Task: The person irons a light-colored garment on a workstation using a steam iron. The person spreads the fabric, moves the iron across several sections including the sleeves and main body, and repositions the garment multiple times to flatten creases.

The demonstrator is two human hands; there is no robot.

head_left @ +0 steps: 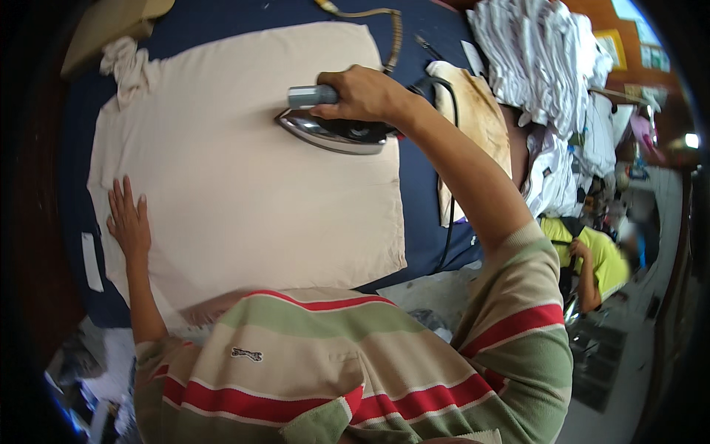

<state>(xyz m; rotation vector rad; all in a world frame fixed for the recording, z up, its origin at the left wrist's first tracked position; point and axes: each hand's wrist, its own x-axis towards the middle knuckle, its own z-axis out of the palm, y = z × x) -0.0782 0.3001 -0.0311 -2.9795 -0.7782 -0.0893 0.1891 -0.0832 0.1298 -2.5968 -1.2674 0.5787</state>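
A cream cloth garment point(222, 185) lies spread over a dark blue padded table, with a bunched part point(129, 70) at its far left corner. My right hand point(362, 95) is wrapped round the grey handle of a clothes iron point(333, 137). The iron's soleplate rests on the right part of the cloth, its tip pointing left. Flat on the cloth's left edge lies my left hand point(130, 222), fingers stretched out and holding nothing. The iron's black cord point(455, 140) runs off to the right, past my forearm.
A scorched tan pad point(481, 118) sits right of the cloth. White garments point(529, 55) are piled at the far right. A cardboard box point(111, 33) stands at the far left, and a coiled hose point(397, 41) crosses the back. A person in yellow point(603, 259) is at right.
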